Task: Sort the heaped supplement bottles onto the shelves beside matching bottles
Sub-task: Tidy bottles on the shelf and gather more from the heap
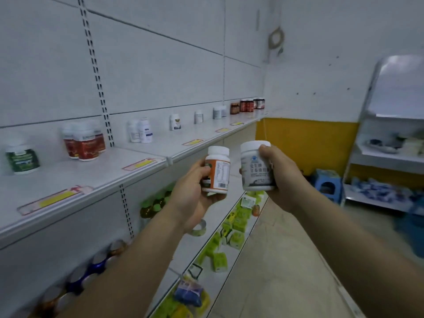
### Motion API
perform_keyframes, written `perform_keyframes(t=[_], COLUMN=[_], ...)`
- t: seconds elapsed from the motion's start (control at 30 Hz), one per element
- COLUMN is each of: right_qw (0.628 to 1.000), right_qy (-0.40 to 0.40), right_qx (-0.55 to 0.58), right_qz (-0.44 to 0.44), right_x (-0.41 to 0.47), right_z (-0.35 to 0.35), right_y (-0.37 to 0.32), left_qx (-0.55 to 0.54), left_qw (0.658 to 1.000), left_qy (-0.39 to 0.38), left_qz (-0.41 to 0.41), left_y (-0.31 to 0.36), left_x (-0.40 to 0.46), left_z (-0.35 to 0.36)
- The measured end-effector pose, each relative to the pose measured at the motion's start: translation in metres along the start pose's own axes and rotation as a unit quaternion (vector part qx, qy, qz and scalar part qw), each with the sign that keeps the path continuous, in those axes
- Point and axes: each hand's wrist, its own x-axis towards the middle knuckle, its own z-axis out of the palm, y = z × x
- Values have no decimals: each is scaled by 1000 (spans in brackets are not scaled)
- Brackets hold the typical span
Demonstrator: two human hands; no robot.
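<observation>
My left hand (192,193) grips a white bottle with an orange label (218,169), held upright in front of the shelf edge. My right hand (282,177) grips a wider white bottle with a grey label (255,166) beside it. The upper shelf (96,177) carries spaced groups of bottles: a green-labelled one (21,158) at the left, red-labelled ones (83,142), white ones (140,130), single white bottles (175,122) farther along, and dark red jars (246,105) at the far end.
The lower shelf (183,253) holds green-lidded jars (156,204), yellow-green packets (236,228) and blue-capped jars (98,263). A blue stool (328,184) stands on the floor ahead. A white rack (390,157) with goods stands at the right.
</observation>
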Motion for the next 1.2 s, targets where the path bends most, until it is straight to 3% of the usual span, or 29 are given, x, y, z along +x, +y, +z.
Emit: perform_keyframes(t=[0.23, 0.47, 0.77, 0.9, 1.03, 1.2], right_qw=[1000, 1000, 996, 996, 994, 983], right_qy=[12, -24, -72, -82, -103, -151], right_qx=[-1, -3, 46, 27, -14, -78], right_qz=[-7, 8, 13, -8, -32, -64], right_x=[122, 253, 444, 541, 635, 745], right_z=[-113, -184, -200, -201, -198, -179], right_y=[-3, -18, 10, 19, 22, 40], left_qx=[-28, 21, 93, 201, 236, 363], left_qw=[997, 1000, 993, 973, 957, 899], left_qy=[-62, 15, 61, 87, 144, 220], left_qz=[-26, 11, 43, 77, 89, 105], left_y=[-63, -90, -87, -81, -72, -65], left_x=[148, 281, 450, 535, 607, 664], left_z=[75, 120, 98, 83, 76, 63])
